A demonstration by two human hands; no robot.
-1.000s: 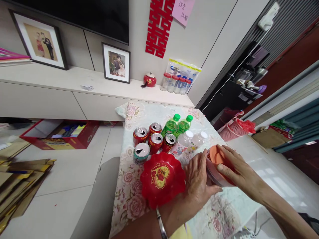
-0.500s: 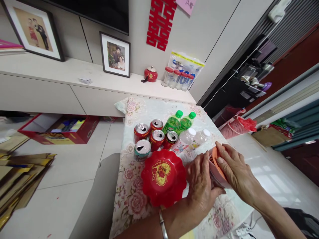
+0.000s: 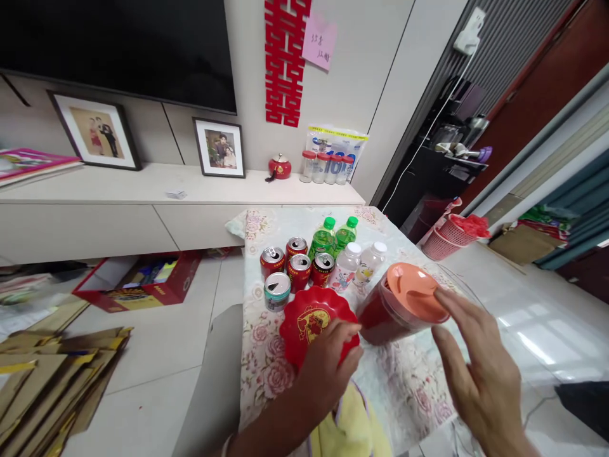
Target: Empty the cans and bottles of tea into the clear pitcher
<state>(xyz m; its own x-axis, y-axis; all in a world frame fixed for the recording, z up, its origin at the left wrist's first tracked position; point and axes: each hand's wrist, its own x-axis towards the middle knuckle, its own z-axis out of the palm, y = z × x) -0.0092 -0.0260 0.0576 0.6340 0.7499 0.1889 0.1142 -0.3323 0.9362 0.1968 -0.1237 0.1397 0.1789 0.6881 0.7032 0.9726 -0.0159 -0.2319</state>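
A clear plastic jug (image 3: 383,311) with an orange lid (image 3: 415,292) stands on the table's right side, its wall looking reddish. My right hand (image 3: 480,362) is beside the lid with fingers stretched and thumb apart; whether a fingertip touches the rim I cannot tell. My left hand (image 3: 328,358) hovers over the right part of a red scalloped dish (image 3: 297,317), fingers loosely bent and holding nothing visible. Behind the dish are several red cans (image 3: 299,271), a teal-banded can (image 3: 276,291), two green-capped bottles (image 3: 323,238) and two white-capped bottles (image 3: 346,266).
A flowered cloth (image 3: 266,346) covers the table. A yellow cloth (image 3: 349,428) lies at its near edge. Left on the floor are a red box (image 3: 143,285) and flattened cardboard (image 3: 61,381). Pink baskets (image 3: 442,241) stand to the right, a low cabinet (image 3: 95,225) behind.
Both hands have come away from the jug's sides, the left moving over the red dish, the right drawing back rightward. The jug now shows its lid fully. My view has shifted upward.
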